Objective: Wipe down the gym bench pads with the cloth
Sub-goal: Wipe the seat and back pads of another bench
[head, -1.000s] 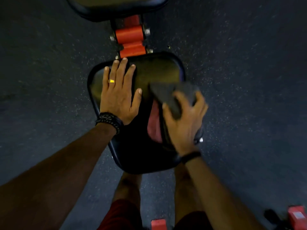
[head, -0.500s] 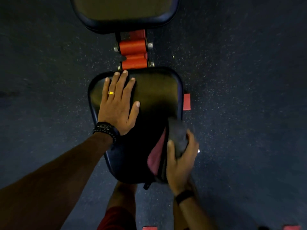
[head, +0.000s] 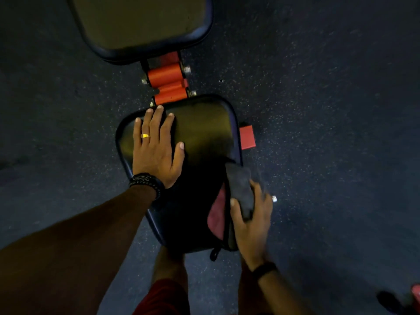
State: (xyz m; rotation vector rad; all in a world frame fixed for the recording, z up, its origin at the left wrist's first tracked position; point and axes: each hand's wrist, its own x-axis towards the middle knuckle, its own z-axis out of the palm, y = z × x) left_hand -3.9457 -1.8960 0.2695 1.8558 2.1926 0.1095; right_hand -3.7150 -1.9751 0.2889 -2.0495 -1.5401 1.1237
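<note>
The black seat pad of the gym bench lies below me, wider at its far end. My left hand rests flat on its upper left part, fingers straight, a gold ring on one finger. My right hand grips a dark grey cloth against the pad's right edge, near the front. A reddish torn patch shows in the pad just left of that hand. The back pad sits further away at the top.
An orange hinge frame joins the two pads. A red frame end sticks out at the seat's right side, and a bolt shows by my right hand. Dark speckled rubber floor surrounds the bench. My legs stand below the seat.
My right hand slid the cloth from the pad's upper right back along the right edge toward me, then stayed near the front. My left hand kept its place.
</note>
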